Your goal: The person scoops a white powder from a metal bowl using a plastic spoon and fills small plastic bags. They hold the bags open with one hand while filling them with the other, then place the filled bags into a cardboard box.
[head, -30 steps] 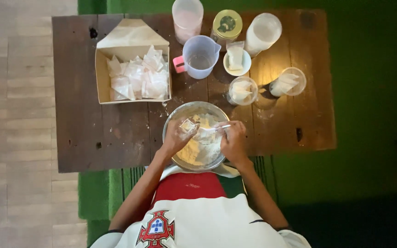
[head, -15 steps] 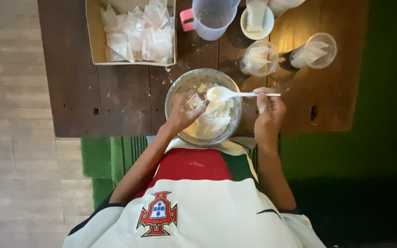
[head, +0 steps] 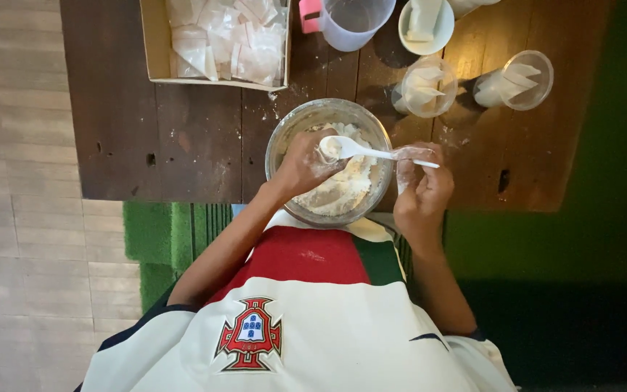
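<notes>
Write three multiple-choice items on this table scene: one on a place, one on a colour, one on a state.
1. Where is the cardboard box relative to the bowl?
A. Further up the table, toward the person's left
B. Inside the bowl
C. Under the table

2. What colour is the spoon?
A. Red
B. White
C. Black

3. What is the right hand doing?
A. Lying flat on the table
B. Holding the jug
C. Pinching the spoon's handle

Answers:
1. A: the box sits beyond the bowl on the wooden table, on the left side.
2. B: the spoon is white, with white powder on its head.
3. C: the right hand's fingers close on the handle end, while the left hand is in the bowl by the spoon's head.
</notes>
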